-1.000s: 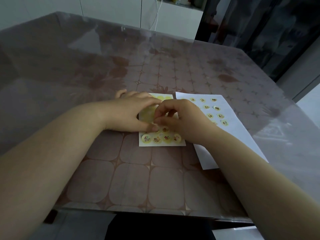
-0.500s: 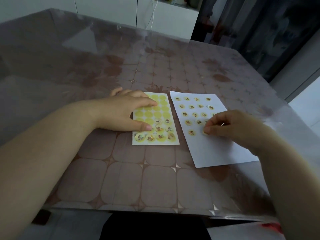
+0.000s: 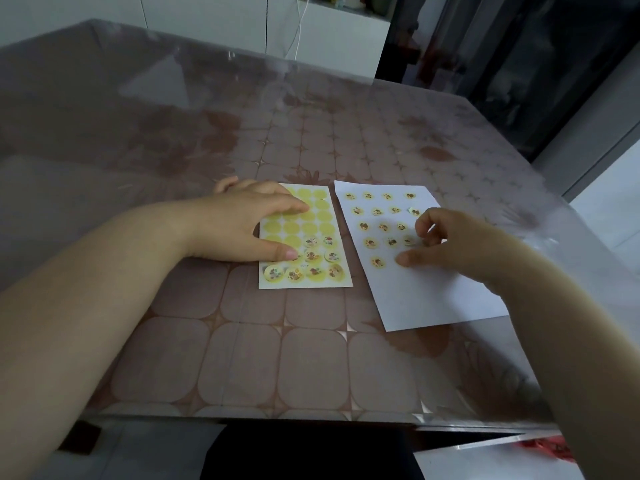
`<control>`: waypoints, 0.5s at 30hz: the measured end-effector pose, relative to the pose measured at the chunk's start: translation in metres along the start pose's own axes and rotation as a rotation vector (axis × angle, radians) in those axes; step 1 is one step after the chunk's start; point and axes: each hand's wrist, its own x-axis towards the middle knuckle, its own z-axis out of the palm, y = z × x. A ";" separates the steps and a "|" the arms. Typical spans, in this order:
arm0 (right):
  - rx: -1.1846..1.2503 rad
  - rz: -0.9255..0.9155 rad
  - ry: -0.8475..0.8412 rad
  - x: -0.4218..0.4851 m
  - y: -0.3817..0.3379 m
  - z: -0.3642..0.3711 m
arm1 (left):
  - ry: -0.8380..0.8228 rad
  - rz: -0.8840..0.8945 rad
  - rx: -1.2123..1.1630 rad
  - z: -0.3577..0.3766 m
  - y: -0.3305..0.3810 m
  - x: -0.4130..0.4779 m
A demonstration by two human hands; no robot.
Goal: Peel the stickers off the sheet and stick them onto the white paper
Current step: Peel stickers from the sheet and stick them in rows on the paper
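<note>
Showing 15 stickers (image 3: 383,226) on white paper (image 3: 433,299).

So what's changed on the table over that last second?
The right hand left the sticker sheet and moved right onto the white paper, thumb pressing beside the lowest sticker; any sticker beneath is hidden. The left hand stayed pressing the sheet flat; sheet and paper didn't move.

glossy brown patterned table (image 3: 242,358), white cabinet (image 3: 329,32) behind, hanging white cable (image 3: 300,22)
</note>
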 end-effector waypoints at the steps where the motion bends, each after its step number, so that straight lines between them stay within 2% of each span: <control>1: -0.018 -0.003 -0.003 0.002 0.000 0.000 | -0.001 -0.001 0.000 0.000 0.001 0.000; 4: -0.095 -0.063 0.029 0.001 -0.004 0.001 | -0.005 -0.014 0.000 -0.001 0.002 -0.001; 7: -0.151 -0.236 0.080 -0.005 -0.019 0.011 | -0.005 -0.015 0.003 -0.001 0.001 -0.001; 11: -0.160 -0.456 0.063 -0.007 -0.051 0.039 | -0.010 -0.023 0.003 -0.001 0.002 0.000; 15: -0.193 -0.504 0.066 0.004 -0.063 0.061 | -0.002 -0.016 0.015 -0.001 0.004 -0.001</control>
